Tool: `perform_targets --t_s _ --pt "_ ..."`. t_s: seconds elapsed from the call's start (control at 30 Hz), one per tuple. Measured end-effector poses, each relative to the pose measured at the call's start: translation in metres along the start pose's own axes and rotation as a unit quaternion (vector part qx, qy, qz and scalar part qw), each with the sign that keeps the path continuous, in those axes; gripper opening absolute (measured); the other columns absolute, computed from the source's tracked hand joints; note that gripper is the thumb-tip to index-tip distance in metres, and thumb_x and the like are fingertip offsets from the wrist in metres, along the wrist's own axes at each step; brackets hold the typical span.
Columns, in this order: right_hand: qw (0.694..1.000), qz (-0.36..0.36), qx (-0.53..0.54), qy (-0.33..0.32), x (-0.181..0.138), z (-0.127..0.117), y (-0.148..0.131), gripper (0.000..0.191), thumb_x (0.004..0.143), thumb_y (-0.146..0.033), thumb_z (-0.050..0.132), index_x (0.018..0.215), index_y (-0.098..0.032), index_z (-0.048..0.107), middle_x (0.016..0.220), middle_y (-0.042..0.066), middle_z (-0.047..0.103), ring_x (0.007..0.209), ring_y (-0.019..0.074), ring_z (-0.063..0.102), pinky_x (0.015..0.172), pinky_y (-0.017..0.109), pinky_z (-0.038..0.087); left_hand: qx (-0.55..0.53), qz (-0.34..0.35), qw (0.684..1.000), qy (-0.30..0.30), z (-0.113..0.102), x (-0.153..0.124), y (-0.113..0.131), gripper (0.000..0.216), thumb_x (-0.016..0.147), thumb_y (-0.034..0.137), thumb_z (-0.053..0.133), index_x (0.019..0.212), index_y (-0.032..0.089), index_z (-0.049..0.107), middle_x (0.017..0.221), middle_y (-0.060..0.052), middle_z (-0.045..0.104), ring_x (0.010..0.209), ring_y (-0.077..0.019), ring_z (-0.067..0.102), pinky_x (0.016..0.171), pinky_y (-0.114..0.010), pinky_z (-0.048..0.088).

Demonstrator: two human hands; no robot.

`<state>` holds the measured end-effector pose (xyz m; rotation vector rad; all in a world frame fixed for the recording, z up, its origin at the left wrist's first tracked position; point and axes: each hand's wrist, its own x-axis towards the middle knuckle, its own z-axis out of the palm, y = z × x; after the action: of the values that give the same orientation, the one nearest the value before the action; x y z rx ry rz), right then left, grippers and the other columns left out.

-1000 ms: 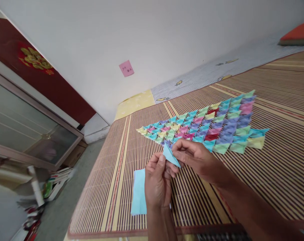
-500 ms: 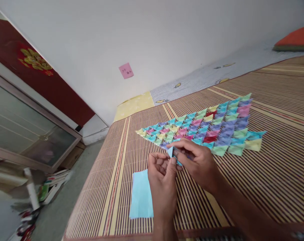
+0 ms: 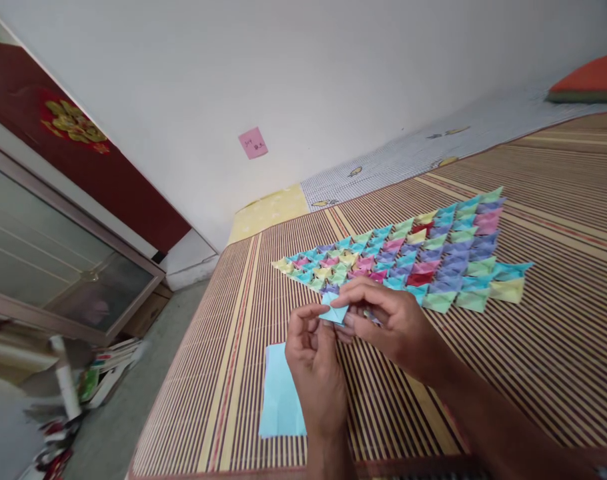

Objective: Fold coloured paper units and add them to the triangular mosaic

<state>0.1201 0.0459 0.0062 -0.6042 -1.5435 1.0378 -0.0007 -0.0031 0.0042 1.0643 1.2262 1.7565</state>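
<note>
A small folded light-blue paper (image 3: 335, 311) with diagonal creases is held between my two hands. My left hand (image 3: 311, 350) pinches it from the left and below with thumb and fingers. From the right, my right hand (image 3: 383, 317) grips its other side, index fingertip on the upper face and thumb at the lower right edge. Just beyond my hands lie rows of folded paper pieces (image 3: 433, 257) in blue, green, purple, pink, yellow and red, forming a long triangle. A stack of blue paper sheets (image 3: 281, 400) lies left of my left forearm, partly hidden by it.
A striped bamboo mat (image 3: 223, 373) covers the bed. Its left edge drops to a grey floor (image 3: 118, 407) with clutter beside a glass-paned door (image 3: 68, 253). A pink note (image 3: 253, 143) is stuck to the white wall. An orange folded item (image 3: 591, 75) lies far right.
The folded blue paper has turned from a narrow pointed triangle to a broader face toward me. My left hand has shifted slightly left, and my right fingers have changed position on the paper.
</note>
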Motion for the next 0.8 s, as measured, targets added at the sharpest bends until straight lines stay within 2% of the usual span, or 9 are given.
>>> perform_targets --t_s 0.07,0.17,0.3,0.43,0.6,0.7,0.8 --pt "1.000 -0.017 -0.023 -0.007 -0.0001 -0.0014 -0.0003 0.018 0.086 -0.011 0.063 0.096 -0.022 0.074 0.098 0.004 0.067 0.095 0.0185 0.064 0.083 0.030 0.051 -0.006 0.001 1.000 0.003 -0.0013 0.0006 -0.0018 0.006 0.093 0.024 0.066 0.096 0.021 0.063 0.080 0.002 0.063 0.069 -0.0110 0.061 0.066 -0.022 0.049" --pt "0.998 -0.037 -0.043 -0.009 -0.0002 -0.0033 0.0008 0.013 0.091 -0.015 0.064 0.095 -0.022 0.074 0.099 0.004 0.068 0.096 0.0181 0.065 0.086 0.029 0.050 -0.010 0.001 1.000 0.002 -0.0019 0.0016 -0.0018 0.007 0.091 0.025 0.069 0.093 0.021 0.065 0.079 0.001 0.066 0.070 -0.0117 0.062 0.068 -0.023 0.051" --pt "0.997 -0.047 -0.055 -0.004 0.0014 -0.0042 -0.0006 0.013 0.095 -0.017 0.062 0.085 -0.020 0.070 0.092 0.003 0.068 0.093 0.0177 0.064 0.085 0.029 0.048 0.012 -0.006 1.000 0.007 -0.0011 0.0020 0.0007 0.013 0.083 0.027 0.078 0.088 0.019 0.069 0.080 0.000 0.069 0.074 -0.0130 0.065 0.071 -0.023 0.053" --pt "0.997 -0.048 -0.056 0.003 0.0029 -0.0031 -0.0032 0.016 0.095 -0.019 0.063 0.079 -0.020 0.066 0.085 0.002 0.065 0.087 0.0175 0.063 0.081 0.030 0.048 0.052 0.042 0.998 0.017 -0.0012 0.0017 0.0023 0.014 0.087 0.030 0.075 0.079 0.018 0.072 0.080 -0.002 0.070 0.078 -0.0145 0.066 0.075 -0.025 0.053" --pt "0.998 -0.045 -0.042 0.016 0.0014 -0.0022 0.0001 0.013 0.093 -0.019 0.067 0.080 -0.020 0.065 0.082 0.001 0.065 0.081 0.0167 0.063 0.076 0.030 0.049 0.050 0.061 0.997 -0.011 -0.0016 0.0016 0.0040 0.014 0.089 0.029 0.072 0.078 0.019 0.071 0.075 0.001 0.069 0.072 -0.0108 0.063 0.071 -0.020 0.051" --pt "0.997 -0.052 -0.051 0.026 0.0008 -0.0010 0.0010 0.013 0.091 -0.016 0.068 0.078 -0.019 0.065 0.081 0.001 0.064 0.079 0.0162 0.062 0.074 0.029 0.048 0.032 0.040 0.999 -0.004 -0.0004 0.0019 0.0034 0.015 0.087 0.029 0.075 0.078 0.019 0.068 0.074 0.001 0.067 0.070 -0.0096 0.061 0.068 -0.018 0.050" --pt "0.993 -0.080 -0.066 0.060 0.0011 0.0017 -0.0005 0.014 0.090 -0.013 0.068 0.078 -0.019 0.065 0.080 0.001 0.064 0.079 0.0159 0.062 0.074 0.029 0.049 -0.039 -0.020 0.999 0.022 0.0018 0.0026 0.0002 0.017 0.082 0.029 0.080 0.087 0.019 0.068 0.077 0.001 0.068 0.071 -0.0103 0.063 0.069 -0.019 0.052"
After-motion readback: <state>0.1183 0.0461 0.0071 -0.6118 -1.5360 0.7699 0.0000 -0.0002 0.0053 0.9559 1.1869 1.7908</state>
